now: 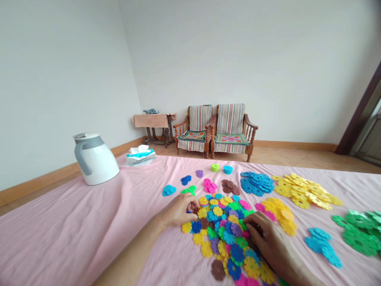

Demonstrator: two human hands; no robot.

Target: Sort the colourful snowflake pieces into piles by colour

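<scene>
A mixed heap of flower-shaped plastic discs (220,222) in many colours lies on the pink cloth between my hands. At its left edge is my left hand (181,208), fingers curled toward the thumb; brown and blue discs show at the fingertips, but what it grips is unclear. My right hand (266,232) reaches in from the right with bent fingers, thumb and forefinger close together at a green disc (241,223). Whether that disc is held is hidden by the fingers. A brown disc (218,270) sits at the heap's near edge.
Single-colour piles surround the heap: blue (257,183), yellow (303,190), green (361,234), light blue (323,244), pink (210,186) and brown (230,186). A white jug (99,161) and a tissue box (141,155) stand at left. Two wooden armchairs (230,127) are beyond.
</scene>
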